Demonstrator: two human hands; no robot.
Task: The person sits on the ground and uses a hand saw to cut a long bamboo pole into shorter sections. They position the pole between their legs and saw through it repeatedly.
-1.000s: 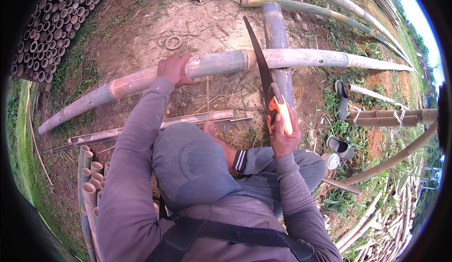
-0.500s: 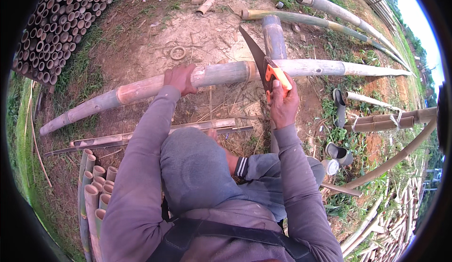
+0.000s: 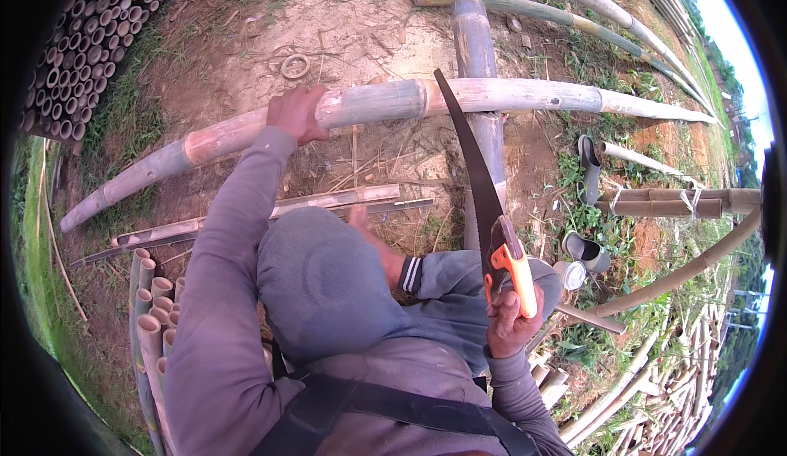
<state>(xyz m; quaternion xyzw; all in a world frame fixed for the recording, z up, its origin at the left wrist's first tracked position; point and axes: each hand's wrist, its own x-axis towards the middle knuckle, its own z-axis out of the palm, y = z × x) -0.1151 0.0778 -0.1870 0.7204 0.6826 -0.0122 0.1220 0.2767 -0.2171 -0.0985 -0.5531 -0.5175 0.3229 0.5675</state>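
A long, thick bamboo pole (image 3: 377,102) lies crosswise in front of me, resting over another bamboo post (image 3: 475,46). My left hand (image 3: 297,114) is wrapped over the pole, left of its middle joint. In my right hand (image 3: 512,321), close to my right thigh, is the orange handle of a handsaw (image 3: 477,165). Its dark, toothed blade slants up and away, with the tip at the pole just right of the joint. Whether the teeth sit in a cut there I cannot tell.
Stacked bamboo tubes (image 3: 90,50) rise at the far left; more cut tubes (image 3: 147,325) stand by my left elbow. Split bamboo strips (image 3: 336,198) lie before my bare foot. Dark clogs (image 3: 586,251) and a white-lidded cup (image 3: 571,275) are on the right. A bamboo ring (image 3: 294,66) lies beyond the pole.
My right hand has drawn the saw back toward my body and lower, so only its blade tip is at the pole. My left hand still grips the pole.
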